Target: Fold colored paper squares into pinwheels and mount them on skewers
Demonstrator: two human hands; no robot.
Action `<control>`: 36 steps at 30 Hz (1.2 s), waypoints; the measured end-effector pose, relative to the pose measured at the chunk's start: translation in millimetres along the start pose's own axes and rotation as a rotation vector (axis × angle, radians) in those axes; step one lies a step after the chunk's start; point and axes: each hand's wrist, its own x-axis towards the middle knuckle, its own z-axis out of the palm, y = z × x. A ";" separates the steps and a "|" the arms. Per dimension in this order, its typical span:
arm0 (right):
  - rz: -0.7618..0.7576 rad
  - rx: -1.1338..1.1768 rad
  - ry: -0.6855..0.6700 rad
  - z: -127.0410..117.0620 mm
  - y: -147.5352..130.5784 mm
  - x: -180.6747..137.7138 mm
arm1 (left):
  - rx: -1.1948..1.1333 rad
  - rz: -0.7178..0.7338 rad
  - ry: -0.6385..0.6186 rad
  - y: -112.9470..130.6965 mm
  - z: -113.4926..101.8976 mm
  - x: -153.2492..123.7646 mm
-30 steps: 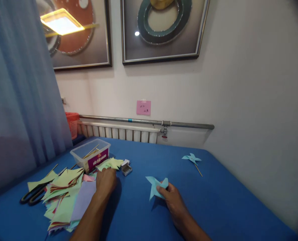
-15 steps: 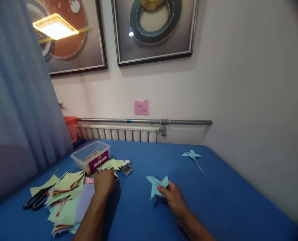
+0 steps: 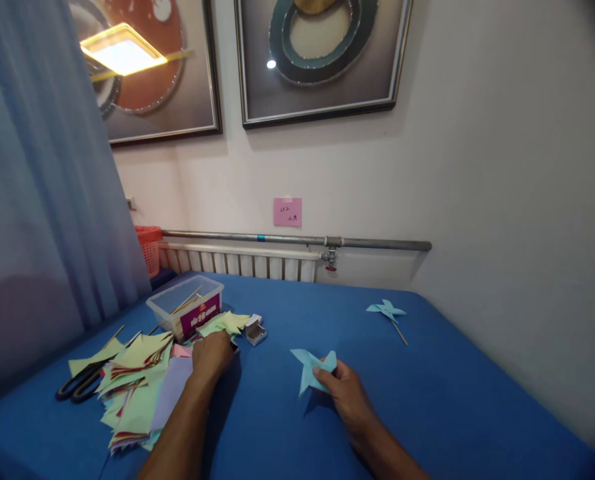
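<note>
My right hand [image 3: 350, 397] pinches a light-blue paper pinwheel [image 3: 311, 368] between thumb and fingers, holding it just over the blue table. My left hand [image 3: 212, 357] is curled palm down beside the paper pile and in front of the plastic box. Its fingertips are hidden, and a small dark-edged object [image 3: 235, 347] shows at its right side, too covered to name. Folded yellow-green paper pieces [image 3: 232, 323] lie just beyond that hand, next to a small open box [image 3: 255, 332]. A finished blue pinwheel on a stick [image 3: 387, 310] lies at the far right.
A clear plastic box [image 3: 197, 313] holds thin wooden sticks. Stacked coloured paper sheets [image 3: 142, 400] spread across the left, with black-handled scissors [image 3: 80, 385] beside them. A blue curtain [image 3: 52, 187] hangs at the left; a radiator [image 3: 247, 263] and pipe stand behind the table.
The view has shifted slightly, moving the scene a little to the right. My right hand keeps the pinwheel in nearly the same place; my left hand stays by the pile.
</note>
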 end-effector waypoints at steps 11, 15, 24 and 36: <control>0.010 -0.024 0.011 -1.1 6.3 1.9 | -0.019 -0.002 0.026 -2.1 3.3 2.5; 0.013 -0.014 0.005 -1.5 9.2 4.3 | -0.020 0.002 0.027 -2.1 4.4 3.9; 0.032 0.034 0.012 3.9 -8.7 -7.0 | -0.237 0.065 0.091 -2.1 2.8 0.9; -0.048 0.044 0.087 3.3 -11.9 -6.7 | -1.443 0.299 -0.232 88.6 20.9 -53.0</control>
